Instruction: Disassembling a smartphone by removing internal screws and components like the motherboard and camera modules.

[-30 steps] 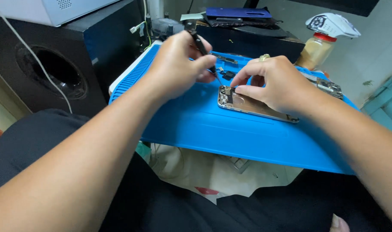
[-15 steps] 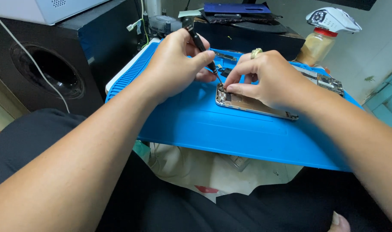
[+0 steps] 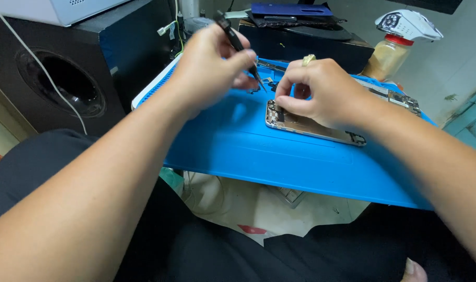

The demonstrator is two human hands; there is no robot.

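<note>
Your left hand (image 3: 212, 65) grips a screwdriver (image 3: 240, 47), tip down at the phone's (image 3: 311, 127) 11 o'clock. Your right hand (image 3: 321, 91) pinches the phone's near end on the blue mat (image 3: 238, 141).

A single view comes from a camera worn on the person's head, looking forward and steeply down over both forearms, which enter from the bottom corners and meet near the centre. It sits close: the left hand (image 3: 209, 65) and right hand (image 3: 321, 89) fill the upper middle, above a blue work mat (image 3: 300, 162) that slants across the frame. The person's dark-clothed lap fills the lower edge. The top of the frame reaches a black speaker cabinet (image 3: 60, 83) at left and a spray bottle (image 3: 400, 39) at upper right. No second view shares the scene.
</note>
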